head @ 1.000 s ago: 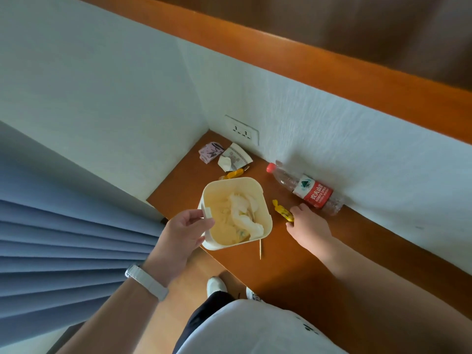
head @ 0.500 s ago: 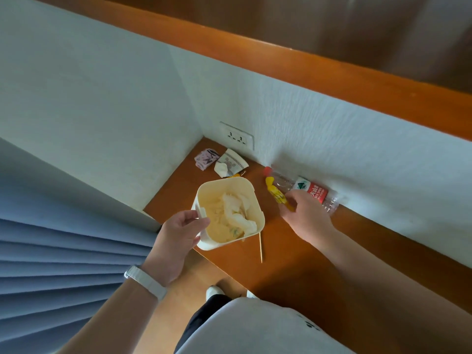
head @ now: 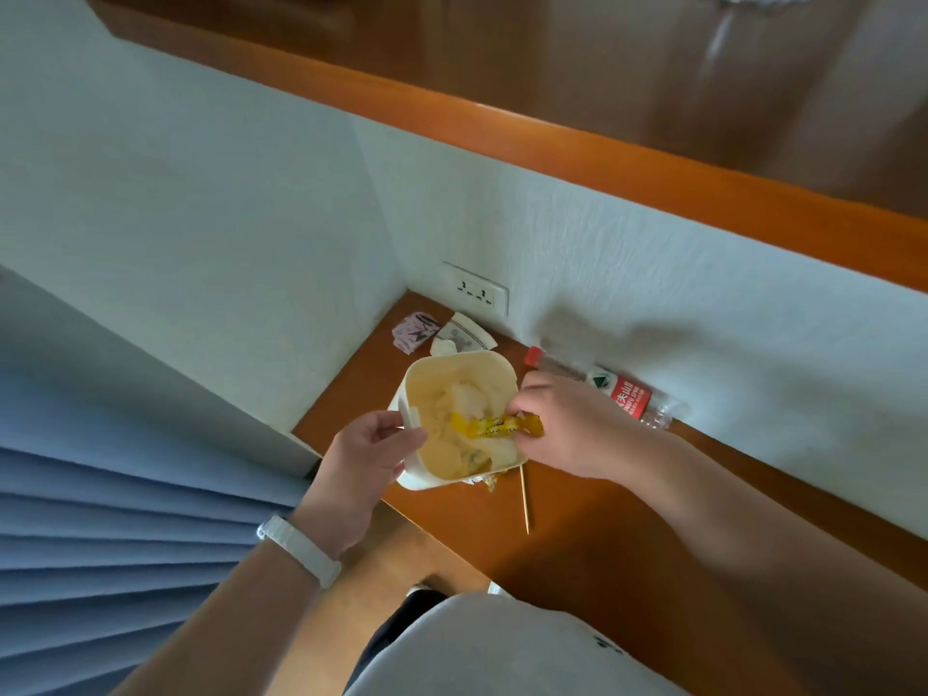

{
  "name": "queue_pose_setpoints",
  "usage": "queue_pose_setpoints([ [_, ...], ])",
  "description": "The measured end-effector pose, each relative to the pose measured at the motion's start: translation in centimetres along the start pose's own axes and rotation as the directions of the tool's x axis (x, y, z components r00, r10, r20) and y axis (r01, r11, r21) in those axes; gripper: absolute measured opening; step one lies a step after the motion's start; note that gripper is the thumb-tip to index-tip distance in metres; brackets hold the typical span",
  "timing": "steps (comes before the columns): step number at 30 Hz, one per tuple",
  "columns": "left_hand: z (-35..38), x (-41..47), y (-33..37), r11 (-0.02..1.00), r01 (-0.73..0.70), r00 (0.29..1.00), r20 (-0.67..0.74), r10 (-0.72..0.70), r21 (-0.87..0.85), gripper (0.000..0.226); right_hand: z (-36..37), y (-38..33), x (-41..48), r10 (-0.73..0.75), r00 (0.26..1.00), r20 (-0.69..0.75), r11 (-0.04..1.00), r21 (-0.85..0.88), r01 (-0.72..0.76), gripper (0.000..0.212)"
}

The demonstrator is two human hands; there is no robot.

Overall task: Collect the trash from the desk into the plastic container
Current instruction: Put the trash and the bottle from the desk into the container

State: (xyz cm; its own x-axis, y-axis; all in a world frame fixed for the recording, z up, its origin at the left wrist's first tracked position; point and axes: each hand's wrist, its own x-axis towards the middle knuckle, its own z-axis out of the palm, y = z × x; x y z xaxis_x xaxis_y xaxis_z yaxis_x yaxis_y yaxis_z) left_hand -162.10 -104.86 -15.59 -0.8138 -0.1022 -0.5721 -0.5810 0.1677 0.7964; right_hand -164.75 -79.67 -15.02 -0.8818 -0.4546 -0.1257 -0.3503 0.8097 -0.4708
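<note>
1. Step in hand: dropping a piece of trash. The right hand pinches one end of a yellow wrapper in a narrow grip. The wrapper hangs over the open plastic container, above the white tissue already inside.
2. The left hand holds a tab on the container's left rim, its grip closed on it, which steadies the container at the worktop's edge.
3. Next move, as judged: the pinch must open so the wrapper falls inside. So light a film may cling to the fingers or catch on the rim.
4. Trash outside the container:
   - a bottle lies on its side to the right;
   - a thin skewer and a foil scrap lie at the near side;
   - a crushed paper cup and a purple packet lie just behind.
5. Setting: an orange-brown wooden worktop sits in a corner of white textured walls. A socket is behind the container and a blue pleated curtain hangs to its left.
</note>
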Motion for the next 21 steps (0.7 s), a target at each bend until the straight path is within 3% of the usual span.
queue_pose_setpoints([
  [5,-0.9,-0.6,0.5,1.0,-0.012,1.0,-0.002,0.012,0.008,0.022,0.5,-1.2,1.2,-0.058,0.985,0.164,0.994,-0.085,0.072,0.036],
  [9,-1.0,-0.9,0.7,0.999,-0.023,1.0,-0.007,0.023,0.044,0.018,0.7,-1.6,1.7,-0.066,0.977,0.202,0.992,-0.092,0.086,0.042],
  [17,-1.3,-0.1,0.3,0.999,0.0,1.0,-0.017,0.0,0.032,0.017,0.9,0.4,0.4,-0.02,0.999,0.042,0.998,0.06,0.018,0.031],
  [21,-1.3,0.1,0.1,1.0,0.002,1.0,-0.024,-0.001,0.02,0.024,2.8,2.5,-0.5,0.141,0.989,-0.051,0.987,0.086,-0.137,0.023],
])
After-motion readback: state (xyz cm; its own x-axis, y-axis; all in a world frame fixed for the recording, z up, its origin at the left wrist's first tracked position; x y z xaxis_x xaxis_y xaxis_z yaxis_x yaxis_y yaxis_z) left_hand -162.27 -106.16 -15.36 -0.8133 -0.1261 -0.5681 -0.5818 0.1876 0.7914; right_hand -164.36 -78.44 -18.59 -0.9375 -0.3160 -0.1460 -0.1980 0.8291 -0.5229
